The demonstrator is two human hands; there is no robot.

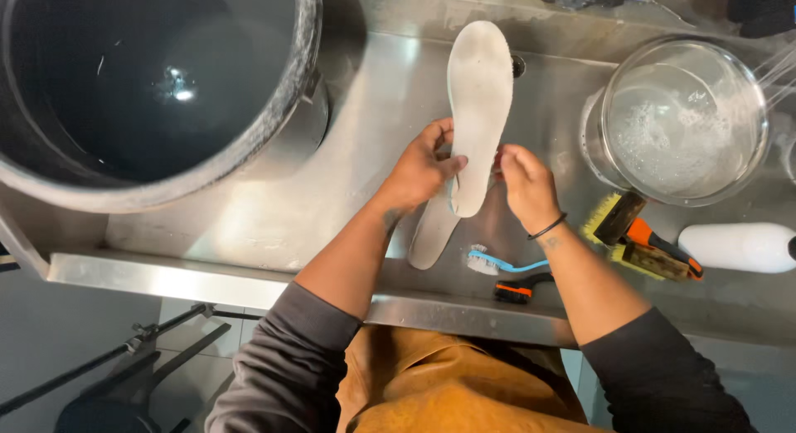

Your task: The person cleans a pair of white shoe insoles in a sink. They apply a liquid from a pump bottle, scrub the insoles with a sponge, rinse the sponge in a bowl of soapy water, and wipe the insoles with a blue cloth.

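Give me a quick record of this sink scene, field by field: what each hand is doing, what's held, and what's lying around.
Place: steel sink
Left hand: grips the upper insole at its near end
Right hand: at the same insole's right edge
Second insole: lies below the hands, partly hidden
Toothbrush: blue handle, on the sink's front edge
Scrub brush: yellow bristles, right of the hands
Large pot: dark, holds water
Glass bowl: foamy water
White bottle: lying on its side
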